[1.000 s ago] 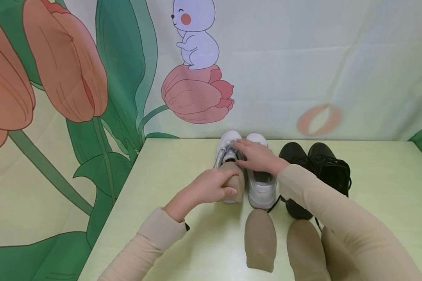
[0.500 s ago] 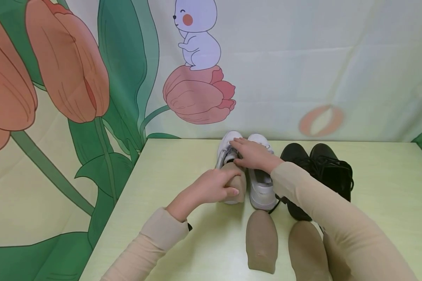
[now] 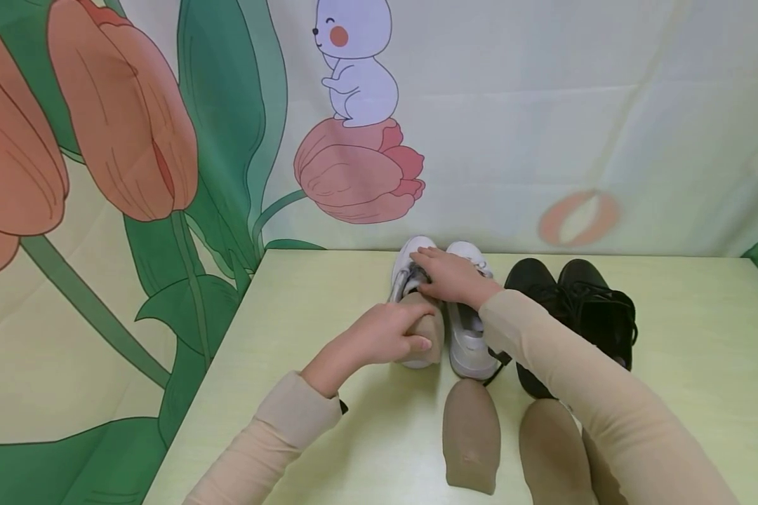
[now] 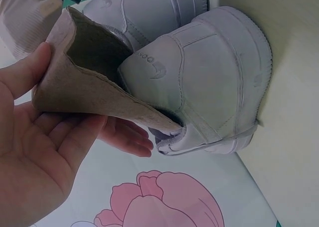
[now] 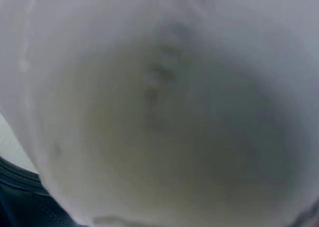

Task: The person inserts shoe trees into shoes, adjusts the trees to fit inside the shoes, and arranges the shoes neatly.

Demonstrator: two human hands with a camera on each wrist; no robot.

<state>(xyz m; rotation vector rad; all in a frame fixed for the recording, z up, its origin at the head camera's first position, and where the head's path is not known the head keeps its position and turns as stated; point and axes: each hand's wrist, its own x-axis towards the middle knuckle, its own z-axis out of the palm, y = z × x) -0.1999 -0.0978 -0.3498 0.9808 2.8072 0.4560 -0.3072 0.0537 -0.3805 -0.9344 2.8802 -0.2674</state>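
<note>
My left hand (image 3: 382, 337) grips the wide end of a brown moulded-pulp shoe insert (image 3: 431, 330), thumb on one side and fingers on the other. The insert's narrow end is inside the left white sneaker (image 3: 407, 254). In the left wrist view, the hollow insert (image 4: 94, 87) is tilted in the opening of the sneaker (image 4: 209, 82). My right hand (image 3: 455, 277) holds that sneaker around its tongue and laces; its fingertips show behind the insert in the left wrist view. Beside it stands the other white sneaker (image 3: 474, 358), partly under my right hand. A blurred pale surface fills most of the right wrist view.
To the right is a pair of black lace-up shoes (image 3: 584, 280), partly behind my right sleeve. Nearer lie more brown inserts, one (image 3: 471, 438) below the white sneakers and another (image 3: 552, 449) by the sleeve. A printed cloth (image 3: 480, 140) hangs behind the table (image 3: 316, 294).
My right hand has shifted slightly left, further over the left sneaker's tongue. The left hand keeps its grip on the insert, and the head view has drifted a little.
</note>
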